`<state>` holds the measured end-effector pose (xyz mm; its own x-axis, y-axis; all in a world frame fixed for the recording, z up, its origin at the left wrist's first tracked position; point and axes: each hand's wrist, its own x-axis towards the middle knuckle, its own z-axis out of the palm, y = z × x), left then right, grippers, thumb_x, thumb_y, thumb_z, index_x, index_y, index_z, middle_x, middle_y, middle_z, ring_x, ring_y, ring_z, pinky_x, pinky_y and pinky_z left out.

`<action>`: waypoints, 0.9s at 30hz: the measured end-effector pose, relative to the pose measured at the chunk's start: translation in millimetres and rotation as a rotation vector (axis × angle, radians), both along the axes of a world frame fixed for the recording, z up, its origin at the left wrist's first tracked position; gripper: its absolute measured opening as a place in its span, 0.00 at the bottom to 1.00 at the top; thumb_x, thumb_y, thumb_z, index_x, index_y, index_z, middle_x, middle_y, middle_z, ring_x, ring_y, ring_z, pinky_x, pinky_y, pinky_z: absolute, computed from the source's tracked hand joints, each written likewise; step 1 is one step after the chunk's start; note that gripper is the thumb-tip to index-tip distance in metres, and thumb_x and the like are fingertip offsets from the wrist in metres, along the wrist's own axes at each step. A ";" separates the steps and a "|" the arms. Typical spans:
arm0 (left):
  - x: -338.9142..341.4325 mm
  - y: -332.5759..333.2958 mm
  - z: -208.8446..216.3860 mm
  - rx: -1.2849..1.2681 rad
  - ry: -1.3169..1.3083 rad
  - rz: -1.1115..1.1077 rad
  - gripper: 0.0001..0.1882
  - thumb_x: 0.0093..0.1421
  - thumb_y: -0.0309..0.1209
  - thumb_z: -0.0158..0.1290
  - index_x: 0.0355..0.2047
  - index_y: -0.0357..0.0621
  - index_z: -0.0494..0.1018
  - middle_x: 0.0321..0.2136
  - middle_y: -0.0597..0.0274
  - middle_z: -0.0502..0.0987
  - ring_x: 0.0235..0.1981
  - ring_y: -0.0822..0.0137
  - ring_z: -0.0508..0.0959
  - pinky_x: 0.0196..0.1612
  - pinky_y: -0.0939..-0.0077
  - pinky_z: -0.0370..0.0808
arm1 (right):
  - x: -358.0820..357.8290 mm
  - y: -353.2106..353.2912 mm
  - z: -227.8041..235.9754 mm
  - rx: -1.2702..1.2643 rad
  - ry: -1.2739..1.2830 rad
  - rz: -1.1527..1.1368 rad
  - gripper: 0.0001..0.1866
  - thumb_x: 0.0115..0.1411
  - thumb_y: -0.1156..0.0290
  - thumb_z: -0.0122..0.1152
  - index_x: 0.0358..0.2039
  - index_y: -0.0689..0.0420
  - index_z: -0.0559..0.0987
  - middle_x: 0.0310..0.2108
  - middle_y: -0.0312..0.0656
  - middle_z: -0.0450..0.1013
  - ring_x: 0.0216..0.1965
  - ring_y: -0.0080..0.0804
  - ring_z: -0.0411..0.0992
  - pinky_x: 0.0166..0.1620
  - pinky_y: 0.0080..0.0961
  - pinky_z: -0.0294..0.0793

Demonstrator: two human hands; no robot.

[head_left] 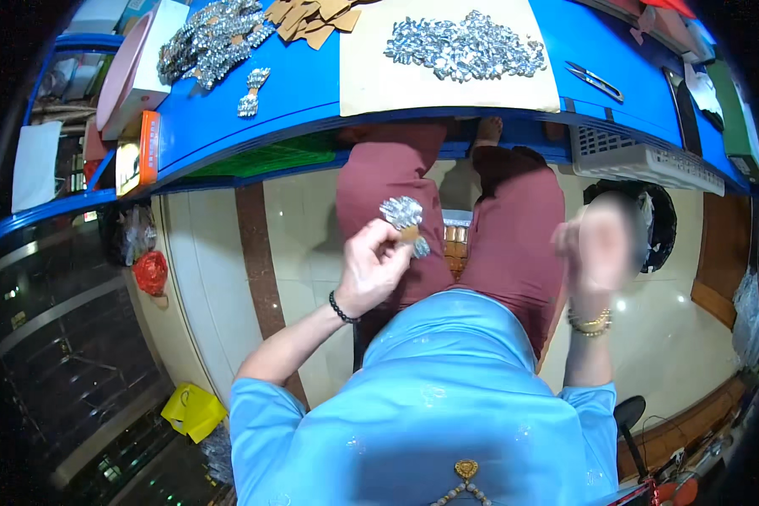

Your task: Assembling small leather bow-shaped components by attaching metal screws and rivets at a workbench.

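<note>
Silver, glinting small pieces fan out at both ends of a tan card middle on the bundle, which the person's left hand has above the lap, below the blue worktop. Its grip is clamped on the bundle, thumb and fingers together near the card, probably because holding it there leaves the shiny ends uncrushed. The right hand is raised over the other thigh, too blurred to tell whether its grip is apart, together or holding anything. Loose silver faceted-looking pieces lie heaped on a cream flat sheet straight ahead, likely to keep them gathered within reach. Left of it are tan flat card pieces and a silver pile of similar bundles. The held bundle looks bright and uneven, its upper fan larger than the lower tuft.
</note>
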<state>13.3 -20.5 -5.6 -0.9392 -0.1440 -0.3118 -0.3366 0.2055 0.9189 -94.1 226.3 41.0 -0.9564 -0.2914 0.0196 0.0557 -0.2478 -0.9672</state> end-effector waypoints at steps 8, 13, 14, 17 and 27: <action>-7.9 11.9 5.7 0.272 -0.142 0.162 0.04 0.53 0.20 0.52 0.28 0.34 0.68 0.24 0.69 0.66 0.23 0.83 0.72 0.23 0.91 0.67 | 28.0 -48.6 -29.2 0.548 0.310 0.293 0.03 0.55 0.76 0.54 0.30 0.60 0.73 0.19 0.39 0.71 0.18 0.25 0.70 0.22 0.19 0.67; -6.8 20.0 -1.0 0.256 -0.004 0.168 0.04 0.53 0.20 0.52 0.28 0.32 0.68 0.26 0.68 0.66 0.24 0.82 0.72 0.24 0.90 0.68 | 41.6 -65.8 -46.7 0.687 0.510 0.280 0.03 0.53 0.71 0.55 0.30 0.55 0.72 0.14 0.45 0.69 0.17 0.42 0.71 0.20 0.34 0.69; -5.8 21.2 -3.4 0.246 0.023 0.181 0.05 0.53 0.20 0.53 0.28 0.32 0.68 0.26 0.67 0.66 0.24 0.82 0.71 0.25 0.90 0.68 | 41.7 -66.3 -47.1 0.687 0.510 0.279 0.03 0.53 0.71 0.55 0.30 0.55 0.72 0.14 0.45 0.69 0.17 0.42 0.71 0.20 0.34 0.69; -2.8 20.7 -11.3 0.161 0.068 0.170 0.05 0.52 0.19 0.53 0.28 0.32 0.68 0.27 0.67 0.66 0.24 0.82 0.71 0.25 0.89 0.68 | 41.5 -66.8 -47.6 0.717 0.502 0.302 0.05 0.53 0.71 0.55 0.30 0.55 0.72 0.15 0.46 0.69 0.18 0.43 0.71 0.20 0.35 0.70; -2.9 24.2 -13.1 0.011 0.135 0.155 0.04 0.52 0.17 0.53 0.27 0.34 0.68 0.28 0.66 0.67 0.27 0.79 0.74 0.28 0.89 0.72 | 40.7 -68.6 -50.0 0.691 0.486 0.280 0.03 0.53 0.72 0.53 0.29 0.57 0.72 0.16 0.47 0.70 0.19 0.45 0.71 0.21 0.37 0.70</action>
<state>10.4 3.7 -18.7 -0.9393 -0.2875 -0.1872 -0.2374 0.1507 0.9597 -53.3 157.7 -9.1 -0.7800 -0.6105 0.1373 -0.4285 0.3612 -0.8282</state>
